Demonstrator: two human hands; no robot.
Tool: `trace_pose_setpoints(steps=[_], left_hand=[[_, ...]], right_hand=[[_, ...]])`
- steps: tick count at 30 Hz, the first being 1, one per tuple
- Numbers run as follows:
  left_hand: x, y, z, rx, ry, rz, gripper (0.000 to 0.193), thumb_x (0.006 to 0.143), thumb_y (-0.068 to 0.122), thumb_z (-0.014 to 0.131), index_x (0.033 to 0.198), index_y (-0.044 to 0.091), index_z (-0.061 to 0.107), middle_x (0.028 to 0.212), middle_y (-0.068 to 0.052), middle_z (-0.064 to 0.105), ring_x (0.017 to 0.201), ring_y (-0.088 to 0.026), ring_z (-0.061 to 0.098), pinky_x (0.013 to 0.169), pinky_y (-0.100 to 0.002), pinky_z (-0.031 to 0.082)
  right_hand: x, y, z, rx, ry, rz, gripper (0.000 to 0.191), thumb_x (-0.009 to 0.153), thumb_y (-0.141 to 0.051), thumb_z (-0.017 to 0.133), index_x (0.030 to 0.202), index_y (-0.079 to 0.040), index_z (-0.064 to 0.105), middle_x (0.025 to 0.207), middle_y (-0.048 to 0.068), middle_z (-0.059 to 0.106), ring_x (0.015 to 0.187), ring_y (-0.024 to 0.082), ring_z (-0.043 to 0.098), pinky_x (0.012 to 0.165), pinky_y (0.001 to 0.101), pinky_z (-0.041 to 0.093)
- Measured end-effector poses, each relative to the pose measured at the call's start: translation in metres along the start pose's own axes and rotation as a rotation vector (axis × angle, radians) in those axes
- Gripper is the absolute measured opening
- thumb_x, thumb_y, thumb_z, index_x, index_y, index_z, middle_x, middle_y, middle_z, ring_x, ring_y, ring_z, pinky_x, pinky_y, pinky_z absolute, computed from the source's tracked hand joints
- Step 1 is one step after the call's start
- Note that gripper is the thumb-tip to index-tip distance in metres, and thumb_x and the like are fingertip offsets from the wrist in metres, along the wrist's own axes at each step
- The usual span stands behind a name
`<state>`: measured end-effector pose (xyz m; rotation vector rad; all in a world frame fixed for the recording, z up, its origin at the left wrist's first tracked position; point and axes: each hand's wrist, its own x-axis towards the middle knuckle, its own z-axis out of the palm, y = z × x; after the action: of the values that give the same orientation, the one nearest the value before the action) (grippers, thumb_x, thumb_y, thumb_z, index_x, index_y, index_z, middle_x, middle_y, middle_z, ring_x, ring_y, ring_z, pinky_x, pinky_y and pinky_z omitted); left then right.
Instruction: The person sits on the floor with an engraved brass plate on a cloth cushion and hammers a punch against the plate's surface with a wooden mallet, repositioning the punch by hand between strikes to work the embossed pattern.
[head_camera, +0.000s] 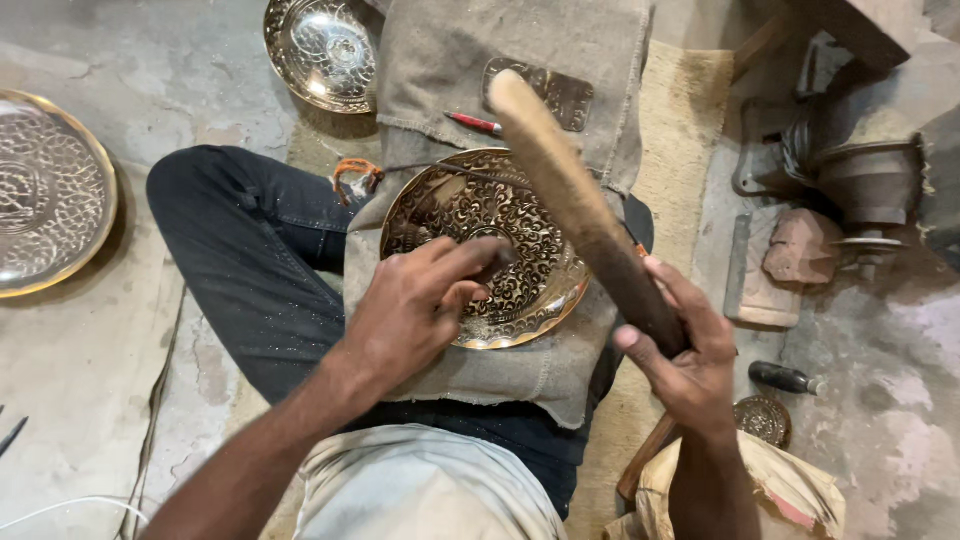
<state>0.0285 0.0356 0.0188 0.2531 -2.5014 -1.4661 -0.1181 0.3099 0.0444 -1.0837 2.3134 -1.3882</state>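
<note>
Right hand (685, 350) gripping wooden mallet (575, 200), long axis angled up-left over engraved plate (520, 290)

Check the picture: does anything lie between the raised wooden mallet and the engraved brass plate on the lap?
Yes. The left hand rests on the engraved brass plate, fingers pinching a small tool against it. The wooden mallet, gripped by the right hand, is raised above them.

Concrete floor (90, 380) with brass plate (50, 190), mat (690, 110)
</note>
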Motion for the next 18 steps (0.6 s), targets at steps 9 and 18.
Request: trace_pose_setpoints(steps=[9, 18], left_hand=[[-0.004, -0.007, 0.009, -0.098, 0.109, 0.020, 0.042, 0.093, 0.000, 0.066, 0.134, 0.008, 0.061, 0.100, -0.013, 0.072, 0.087, -0.023, 0.077, 0.073, -0.036, 0.064], [-0.003, -0.012, 0.011, -0.052, 0.109, 0.091, 0.031, 0.091, -0.004, 0.068, 0.119, 0.009, 0.065, 0.107, -0.012, 0.073, 0.089, -0.021, 0.077, 0.078, -0.032, 0.066]], right_hand=[[0.028, 0.006, 0.002, 0.370, 0.071, -0.030, 0.053, 0.096, -0.025, 0.077, 0.142, -0.013, 0.052, 0.083, 0.000, 0.068, 0.060, 0.003, 0.056, 0.051, 0.0190, 0.045], [0.034, -0.009, -0.002, -0.002, -0.322, -0.107, 0.058, 0.092, -0.020, 0.076, 0.145, -0.009, 0.056, 0.090, 0.005, 0.069, 0.055, 0.007, 0.050, 0.051, 0.0229, 0.042]])
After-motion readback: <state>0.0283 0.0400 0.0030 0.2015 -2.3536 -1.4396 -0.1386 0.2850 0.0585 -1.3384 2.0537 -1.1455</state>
